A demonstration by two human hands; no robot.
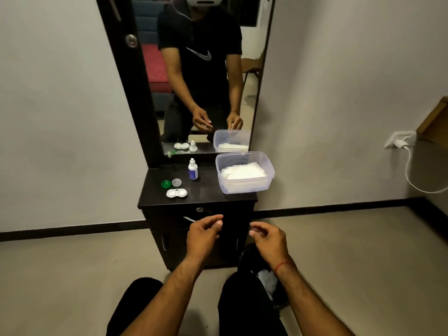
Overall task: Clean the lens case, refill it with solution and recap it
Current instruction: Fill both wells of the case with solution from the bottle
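Note:
A white two-well lens case (177,193) lies uncapped on the dark dresser top (208,194). Behind it lie a green cap (166,183) and a clear cap (176,182). A small white solution bottle (193,169) with a blue label stands upright further back. My left hand (204,232) hovers in front of the dresser drawer, fingers loosely curled, holding nothing that I can see. My right hand (266,237) hangs beside it, fingers also loosely curled and empty. Both hands are below and in front of the dresser top, apart from every object.
A clear plastic tub (244,187) with white tissues stands at the dresser's right. A mirror (201,73) rises behind. A dark bin (266,280) holding crumpled white tissue sits by my right knee. A charger and cable (409,166) hang on the right wall.

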